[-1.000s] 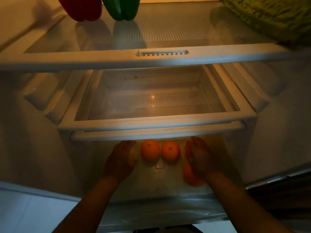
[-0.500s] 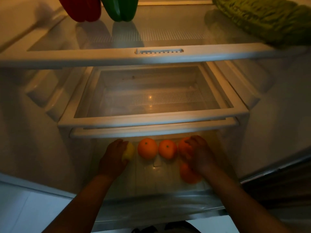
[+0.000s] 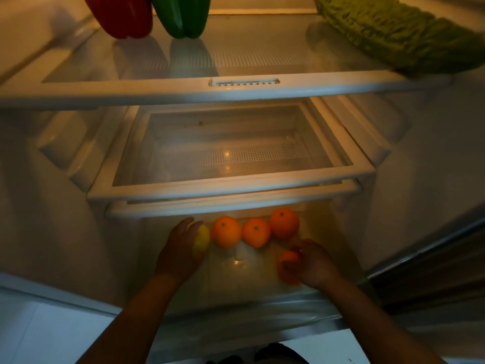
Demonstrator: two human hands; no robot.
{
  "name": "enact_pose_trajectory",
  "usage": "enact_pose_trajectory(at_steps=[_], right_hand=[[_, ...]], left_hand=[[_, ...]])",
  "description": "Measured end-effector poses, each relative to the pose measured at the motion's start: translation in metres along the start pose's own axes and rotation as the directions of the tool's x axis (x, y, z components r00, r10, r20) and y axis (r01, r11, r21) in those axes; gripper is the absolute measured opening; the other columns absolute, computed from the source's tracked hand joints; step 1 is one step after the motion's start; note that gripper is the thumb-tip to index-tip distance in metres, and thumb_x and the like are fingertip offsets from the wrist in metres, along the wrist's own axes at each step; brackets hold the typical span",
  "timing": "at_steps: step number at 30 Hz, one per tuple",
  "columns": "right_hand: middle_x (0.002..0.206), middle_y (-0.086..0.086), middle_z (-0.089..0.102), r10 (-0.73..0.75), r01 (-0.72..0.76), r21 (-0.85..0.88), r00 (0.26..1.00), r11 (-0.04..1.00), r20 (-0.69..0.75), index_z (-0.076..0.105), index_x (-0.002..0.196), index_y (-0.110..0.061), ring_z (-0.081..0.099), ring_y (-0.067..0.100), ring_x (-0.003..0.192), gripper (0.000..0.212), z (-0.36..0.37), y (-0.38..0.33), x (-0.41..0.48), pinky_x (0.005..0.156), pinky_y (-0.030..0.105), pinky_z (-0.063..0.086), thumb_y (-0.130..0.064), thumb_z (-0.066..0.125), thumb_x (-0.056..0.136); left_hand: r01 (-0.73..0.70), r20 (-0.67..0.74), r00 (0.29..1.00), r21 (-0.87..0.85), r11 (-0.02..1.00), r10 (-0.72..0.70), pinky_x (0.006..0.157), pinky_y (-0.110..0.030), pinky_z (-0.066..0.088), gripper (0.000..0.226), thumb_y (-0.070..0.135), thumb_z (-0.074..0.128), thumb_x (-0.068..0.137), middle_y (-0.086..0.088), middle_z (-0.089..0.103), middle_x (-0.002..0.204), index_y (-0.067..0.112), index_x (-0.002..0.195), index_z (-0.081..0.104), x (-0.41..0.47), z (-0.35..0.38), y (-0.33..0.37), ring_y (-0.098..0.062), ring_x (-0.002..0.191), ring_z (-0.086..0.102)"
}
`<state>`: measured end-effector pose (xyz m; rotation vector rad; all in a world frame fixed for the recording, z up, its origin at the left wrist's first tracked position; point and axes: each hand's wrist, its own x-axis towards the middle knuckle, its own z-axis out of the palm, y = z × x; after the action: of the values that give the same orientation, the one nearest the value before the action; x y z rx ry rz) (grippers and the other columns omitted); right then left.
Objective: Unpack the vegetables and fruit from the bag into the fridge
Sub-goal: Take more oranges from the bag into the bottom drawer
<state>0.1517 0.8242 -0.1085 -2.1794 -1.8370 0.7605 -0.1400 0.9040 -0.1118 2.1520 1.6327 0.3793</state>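
Both hands reach into the open bottom drawer (image 3: pixel 236 306) of the fridge. My left hand (image 3: pixel 178 250) wraps a yellow lemon (image 3: pixel 201 237) at the left end of a row of fruit. Three oranges lie in that row: one (image 3: pixel 225 231) beside the lemon, a middle one (image 3: pixel 256 233), and a right one (image 3: pixel 284 223). My right hand (image 3: pixel 315 264) closes its fingers on another orange (image 3: pixel 288 266) nearer the drawer's front right. The bag is not in view.
A red pepper (image 3: pixel 126 14) and a green pepper (image 3: pixel 183 14) sit on the top glass shelf (image 3: pixel 236 61), with a leafy green vegetable (image 3: pixel 393 35) at its right. A pulled-out clear tray (image 3: pixel 231 185) overhangs the drawer. The fridge door edge (image 3: pixel 433 258) is at right.
My right hand has let go of the rightmost orange in the row and drawn back onto the front orange. My left hand stays on the lemon.
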Motion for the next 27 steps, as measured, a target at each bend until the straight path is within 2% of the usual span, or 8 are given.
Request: enact_pose_trajectory(at_steps=[4,7,11,15,18,20,23,27], right_hand=[[0.097,0.013,0.064,0.047,-0.042,0.069,0.996,0.997,-0.078,0.066,0.094,-0.007,0.059,0.028,0.089,0.033,-0.007,0.004,0.001,0.071,0.032,0.042,-0.035,0.065,0.076],[0.104,0.015,0.063,0.083,-0.078,0.069,0.995,0.995,-0.062,0.063,0.101,-0.008,0.059,0.031,0.095,0.034,-0.007,0.007,0.004,0.069,0.029,0.036,-0.033,0.064,0.078],[0.111,0.016,0.060,0.066,-0.062,0.057,0.996,0.996,-0.065,0.060,0.110,-0.006,0.057,0.032,0.100,0.034,-0.010,0.001,0.001,0.078,0.031,0.040,-0.027,0.065,0.083],[0.084,0.007,0.058,0.028,-0.021,0.085,0.997,0.996,-0.072,0.057,0.078,-0.016,0.058,0.027,0.078,0.045,-0.022,-0.026,-0.027,0.063,0.027,0.036,-0.057,0.040,0.072],[0.103,-0.003,0.055,0.000,0.014,0.096,0.990,0.995,-0.144,0.058,0.105,-0.021,0.056,0.019,0.095,0.035,-0.025,-0.048,-0.062,0.075,0.027,0.043,-0.048,0.055,0.082],[0.123,-0.001,0.055,0.006,0.015,0.083,0.968,0.996,-0.249,0.053,0.124,-0.019,0.055,0.018,0.108,0.044,-0.021,-0.052,-0.084,0.084,0.025,0.044,-0.038,0.062,0.085],[0.130,0.002,0.055,0.059,-0.040,0.068,0.948,0.997,-0.312,0.051,0.128,-0.020,0.057,0.020,0.109,0.049,-0.017,-0.057,-0.118,0.084,0.026,0.046,-0.038,0.063,0.084],[0.118,0.000,0.060,0.091,-0.042,0.125,0.902,0.991,-0.422,0.058,0.120,-0.023,0.057,0.016,0.103,0.039,-0.010,-0.060,-0.161,0.082,0.025,0.046,-0.035,0.065,0.083]], left_hand=[[-0.011,0.004,1.000,-0.036,0.999,0.011,0.107,-0.035,0.032,0.061,0.018,0.068,0.079,-0.009,0.037,0.145,0.017,0.135,0.044,-0.015,-0.004,0.012,-0.027,0.133,0.035],[-0.079,0.031,0.996,-0.076,0.994,0.082,0.106,-0.030,0.029,0.065,0.031,0.065,0.075,-0.008,0.040,0.143,0.017,0.135,0.044,-0.033,-0.006,0.015,-0.026,0.132,0.037],[-0.130,0.097,0.985,-0.136,0.982,0.144,0.101,-0.019,0.025,0.060,0.033,0.067,0.079,-0.005,0.043,0.140,0.018,0.134,0.044,-0.049,-0.011,0.024,-0.022,0.129,0.041],[-0.189,0.177,0.958,-0.195,0.962,0.224,0.096,-0.010,0.024,0.072,0.057,0.044,0.068,-0.001,0.047,0.135,0.020,0.130,0.046,-0.057,-0.017,0.032,-0.016,0.125,0.044],[-0.246,0.229,0.924,-0.256,0.935,0.306,0.093,-0.005,0.023,0.072,0.058,0.043,0.067,0.004,0.047,0.134,0.021,0.129,0.047,-0.063,-0.018,0.041,-0.008,0.123,0.043],[-0.289,0.240,0.902,-0.281,0.915,0.358,0.092,-0.004,0.024,0.064,0.053,0.051,0.072,0.008,0.045,0.133,0.023,0.129,0.047,-0.068,-0.019,0.051,-0.002,0.120,0.041],[-0.380,0.237,0.859,-0.298,0.876,0.454,0.092,-0.010,0.029,0.056,0.046,0.057,0.077,0.009,0.046,0.131,0.025,0.128,0.048,-0.074,-0.016,0.068,-0.005,0.119,0.044],[-0.472,0.265,0.793,-0.304,0.828,0.549,0.094,-0.011,0.030,0.048,0.036,0.064,0.080,0.009,0.047,0.126,0.022,0.124,0.052,-0.083,-0.014,0.093,-0.007,0.118,0.045]])
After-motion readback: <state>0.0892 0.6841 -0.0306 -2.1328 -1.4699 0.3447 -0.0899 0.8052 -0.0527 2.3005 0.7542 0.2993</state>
